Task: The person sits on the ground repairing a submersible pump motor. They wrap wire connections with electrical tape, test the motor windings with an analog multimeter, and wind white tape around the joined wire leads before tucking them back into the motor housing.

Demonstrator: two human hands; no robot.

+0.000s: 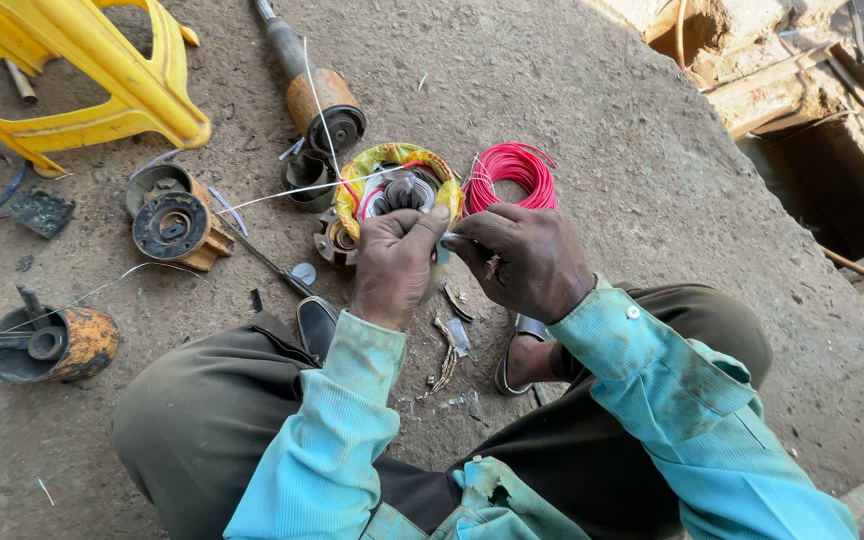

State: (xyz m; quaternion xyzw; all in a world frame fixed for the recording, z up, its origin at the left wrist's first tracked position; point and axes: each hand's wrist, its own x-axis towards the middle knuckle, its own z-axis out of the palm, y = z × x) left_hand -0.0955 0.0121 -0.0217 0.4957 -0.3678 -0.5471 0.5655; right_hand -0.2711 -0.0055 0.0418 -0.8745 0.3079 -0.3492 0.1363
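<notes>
Together, both hands [462, 262] on stator winding [399, 188]

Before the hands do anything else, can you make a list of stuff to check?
1. Both hands together on the small part: left hand, right hand – ok.
2. What exactly the fingertips pinch – cannot tell.
3. Yellow-wrapped motor winding right in front of the hands – ok.
4. Red wire coil beside it, within reach – ok.
5. White string lying clear of the hands – cannot tell.

No packages, labels, signs, screens
</notes>
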